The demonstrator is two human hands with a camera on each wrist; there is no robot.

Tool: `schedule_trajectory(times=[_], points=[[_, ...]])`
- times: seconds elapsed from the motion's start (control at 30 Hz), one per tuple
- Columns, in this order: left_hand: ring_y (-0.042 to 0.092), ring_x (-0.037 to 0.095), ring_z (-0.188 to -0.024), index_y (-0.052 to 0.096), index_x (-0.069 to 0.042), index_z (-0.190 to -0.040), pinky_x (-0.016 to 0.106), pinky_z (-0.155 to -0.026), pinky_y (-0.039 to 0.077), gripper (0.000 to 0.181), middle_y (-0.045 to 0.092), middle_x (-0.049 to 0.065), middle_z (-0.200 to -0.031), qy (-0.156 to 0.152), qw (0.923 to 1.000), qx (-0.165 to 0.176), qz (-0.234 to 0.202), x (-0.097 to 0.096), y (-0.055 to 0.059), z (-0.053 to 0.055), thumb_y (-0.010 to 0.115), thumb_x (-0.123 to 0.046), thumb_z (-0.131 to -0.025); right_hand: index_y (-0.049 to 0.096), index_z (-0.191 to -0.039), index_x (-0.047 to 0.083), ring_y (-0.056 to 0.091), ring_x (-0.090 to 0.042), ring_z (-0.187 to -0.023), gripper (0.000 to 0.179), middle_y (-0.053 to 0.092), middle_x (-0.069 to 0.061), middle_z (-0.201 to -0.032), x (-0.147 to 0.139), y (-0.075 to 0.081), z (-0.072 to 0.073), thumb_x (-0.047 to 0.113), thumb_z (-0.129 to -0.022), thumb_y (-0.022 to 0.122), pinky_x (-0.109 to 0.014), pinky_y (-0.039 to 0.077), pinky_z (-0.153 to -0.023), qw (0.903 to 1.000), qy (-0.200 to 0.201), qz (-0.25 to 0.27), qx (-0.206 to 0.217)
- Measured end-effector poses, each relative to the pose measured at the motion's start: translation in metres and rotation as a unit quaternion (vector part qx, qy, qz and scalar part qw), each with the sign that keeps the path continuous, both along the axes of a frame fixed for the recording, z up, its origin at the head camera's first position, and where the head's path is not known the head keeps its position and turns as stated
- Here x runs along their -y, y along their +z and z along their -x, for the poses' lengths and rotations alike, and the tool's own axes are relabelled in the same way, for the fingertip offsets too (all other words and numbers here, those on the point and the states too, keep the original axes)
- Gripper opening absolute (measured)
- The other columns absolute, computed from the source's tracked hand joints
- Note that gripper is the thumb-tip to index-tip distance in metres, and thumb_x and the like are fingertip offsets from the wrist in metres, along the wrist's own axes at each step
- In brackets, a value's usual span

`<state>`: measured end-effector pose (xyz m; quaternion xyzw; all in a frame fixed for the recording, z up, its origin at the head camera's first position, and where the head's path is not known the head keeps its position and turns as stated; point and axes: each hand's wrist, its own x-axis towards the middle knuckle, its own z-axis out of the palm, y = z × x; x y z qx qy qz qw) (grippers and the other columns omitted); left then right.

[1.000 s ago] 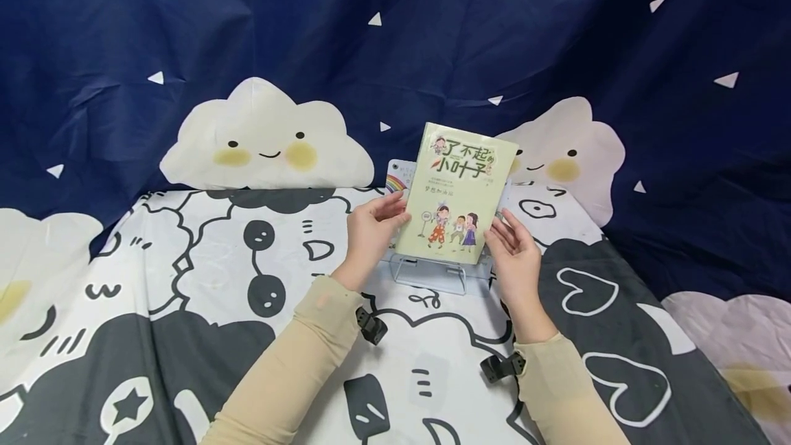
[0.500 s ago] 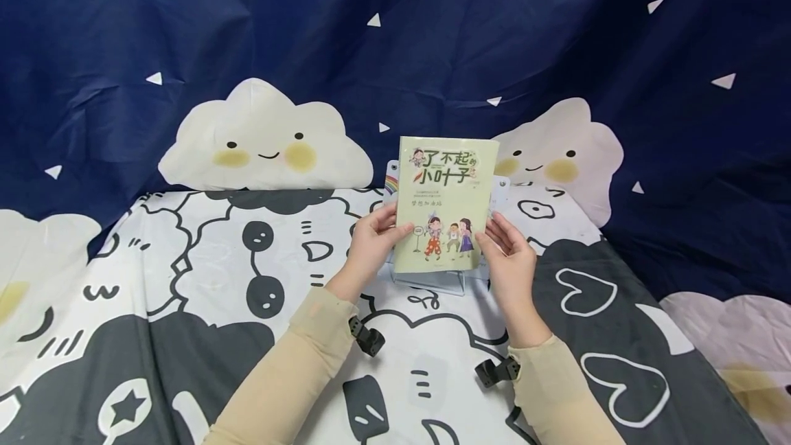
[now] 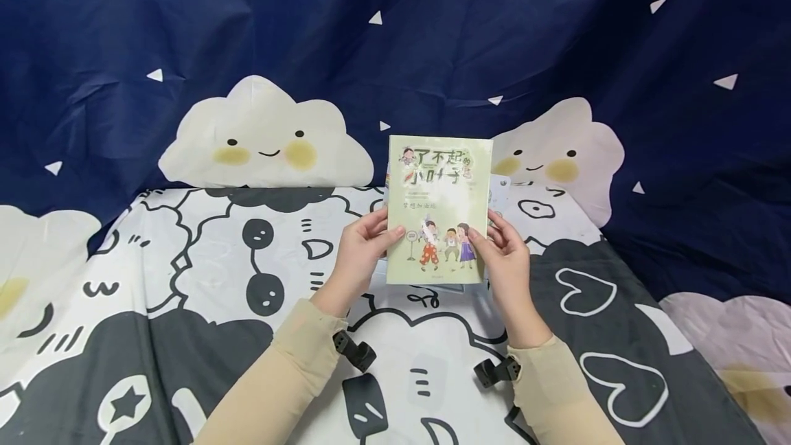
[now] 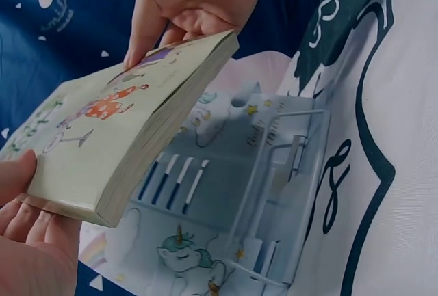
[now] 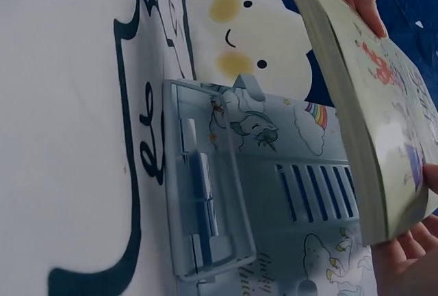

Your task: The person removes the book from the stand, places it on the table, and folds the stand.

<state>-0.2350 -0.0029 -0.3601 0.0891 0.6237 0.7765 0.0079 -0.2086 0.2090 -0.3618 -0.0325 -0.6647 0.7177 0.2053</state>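
Observation:
A pale green paperback book [image 3: 439, 225], its cover drawn with children and Chinese characters, is held up by both hands. My left hand [image 3: 361, 249] grips its left edge, thumb on the cover and fingers behind. On the opposite edge my right hand [image 3: 508, 263] pinches it the same way. Behind the book stands a light blue book stand [image 5: 260, 193] with unicorn and rainbow prints, slots and a wire ledge; in the head view the book hides most of it. Both wrist views show a gap between the book and the stand.
The stand rests on a table covered by a black and white cartoon cloth [image 3: 228, 259]. A dark blue curtain [image 3: 395, 33] with cloud faces and small white triangles hangs behind. Small black cameras [image 3: 354, 351] are strapped at both wrists.
The book has come down, left and nearer to me, turning from a tilt to nearly straight. Both hands moved with it and kept their grip; the stand stayed in place.

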Motion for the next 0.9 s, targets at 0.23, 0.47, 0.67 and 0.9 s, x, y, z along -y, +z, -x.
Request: schedule_trajectory(times=[0.23, 0.47, 0.67, 0.9], points=[[0.072, 0.009, -0.083, 0.06, -0.002, -0.133, 0.025, -0.073, 0.06, 0.042, 0.069, 0.02, -0.121, 0.004, 1.0, -0.006, 0.004, 0.01, 0.007, -0.01, 0.067, -0.003, -0.092, 0.052, -0.137, -0.008, 0.067, 0.002, -0.079, 0.05, 0.069, 0.019, -0.09, 0.006, 0.004, -0.004, -0.008, -0.089, 0.065, -0.011, 0.055, -0.071, 0.9999, 0.01, -0.002, -0.007], [0.073, 0.01, -0.084, 0.061, -0.004, -0.133, 0.027, -0.077, 0.061, 0.041, 0.069, 0.02, -0.12, -0.009, 0.9997, -0.011, 0.022, 0.022, 0.017, -0.02, 0.068, -0.006, -0.092, 0.053, -0.139, -0.004, 0.068, 0.002, -0.076, 0.05, 0.068, 0.017, -0.089, 0.011, 0.006, -0.011, -0.004, -0.091, 0.066, -0.014, 0.057, -0.067, 0.9994, 0.028, -0.02, 0.006], [0.073, 0.011, -0.085, 0.06, -0.003, -0.134, 0.027, -0.075, 0.061, 0.044, 0.068, 0.021, -0.122, -0.01, 0.9996, -0.014, 0.022, 0.032, 0.02, -0.027, 0.068, -0.005, -0.091, 0.055, -0.138, -0.001, 0.069, 0.001, -0.076, 0.048, 0.068, 0.016, -0.091, 0.017, 0.009, -0.016, -0.001, -0.091, 0.067, -0.016, 0.057, -0.065, 0.9985, 0.042, -0.032, 0.012], [0.074, 0.012, -0.086, 0.06, -0.004, -0.134, 0.03, -0.076, 0.061, 0.044, 0.069, 0.021, -0.12, -0.005, 0.9996, -0.011, 0.026, 0.043, 0.018, -0.034, 0.069, -0.006, -0.091, 0.058, -0.135, -0.002, 0.071, 0.0, -0.075, 0.045, 0.07, 0.018, -0.091, 0.024, 0.011, -0.022, 0.0, -0.091, 0.068, -0.019, 0.058, -0.063, 0.9974, 0.054, -0.044, 0.016]])
